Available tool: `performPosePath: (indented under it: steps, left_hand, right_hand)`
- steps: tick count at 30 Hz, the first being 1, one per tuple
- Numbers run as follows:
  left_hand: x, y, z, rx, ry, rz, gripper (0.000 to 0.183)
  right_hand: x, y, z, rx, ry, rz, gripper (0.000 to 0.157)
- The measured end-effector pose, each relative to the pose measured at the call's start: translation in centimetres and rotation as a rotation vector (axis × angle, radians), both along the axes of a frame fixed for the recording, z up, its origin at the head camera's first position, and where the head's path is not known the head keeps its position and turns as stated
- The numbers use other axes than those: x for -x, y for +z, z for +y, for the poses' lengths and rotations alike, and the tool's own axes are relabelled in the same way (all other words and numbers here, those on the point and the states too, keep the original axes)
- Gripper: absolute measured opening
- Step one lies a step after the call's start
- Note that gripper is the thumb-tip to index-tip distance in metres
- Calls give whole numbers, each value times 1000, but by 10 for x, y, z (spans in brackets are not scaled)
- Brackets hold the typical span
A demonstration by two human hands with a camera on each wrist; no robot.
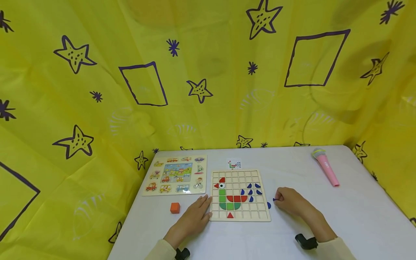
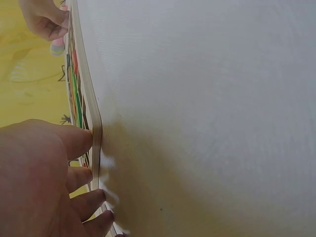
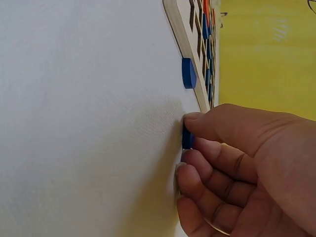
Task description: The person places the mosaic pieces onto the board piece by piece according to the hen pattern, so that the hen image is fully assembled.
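Observation:
A wooden grid board point(image 1: 256, 214) lies on the table, with red, green and blue pieces forming a bird in its cells. My left hand point(image 1: 194, 216) rests at the board's left edge, its extended thumb and fingers touching the side. To the right of the board, my right hand point(image 1: 290, 200) pinches a small blue piece point(image 3: 187, 137) between thumb and fingers, down at the tabletop. Another blue piece point(image 3: 188, 74), rounded on one side, lies against the board's right edge. A red triangle point(image 1: 230, 215) sits in the bottom row.
Behind the board lies a small picture card point(image 1: 234, 164) with a similar bird. A vehicle picture puzzle point(image 1: 149, 192) is at the back left, and an orange cube point(image 1: 175, 208) lies left of my left hand. A pink toy microphone point(image 1: 326, 168) lies at the back right. Yellow curtain point(image 1: 214, 119) surrounds the table.

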State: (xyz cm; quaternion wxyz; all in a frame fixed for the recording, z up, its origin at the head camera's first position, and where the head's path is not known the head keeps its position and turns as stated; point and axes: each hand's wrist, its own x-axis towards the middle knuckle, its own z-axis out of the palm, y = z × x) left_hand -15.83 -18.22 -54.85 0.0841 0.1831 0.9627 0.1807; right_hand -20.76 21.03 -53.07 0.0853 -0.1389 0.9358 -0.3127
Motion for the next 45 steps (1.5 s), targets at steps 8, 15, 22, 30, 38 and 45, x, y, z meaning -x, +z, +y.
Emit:
performPosePath:
  steps: [8,15,22,30,38,45]
  left_hand:
    - [-1,-1,0,4,4,-2,62]
    - [1,-2,-1,11,1,-2,62]
    - [1,-2,-1,10,-7,8,63]
    - [1,-4,-2,14,-8,11,63]
    - [2,-4,-2,26,-7,9,63]
    - [3,-4,-3,20,-2,-3,63]
  right_hand:
    - [4,-6,-4,-11,-27,-15,12]
    - [6,-2,-15,-15,-54,-9,12]
    - [5,0,-38,46,-113,-82,9]
    - [2,-5,-55,59,-129,-66,13]
    - [-2,-4,-58,50,-144,-57,14]
    - [-4,-4,-59,70,-155,-81,13]
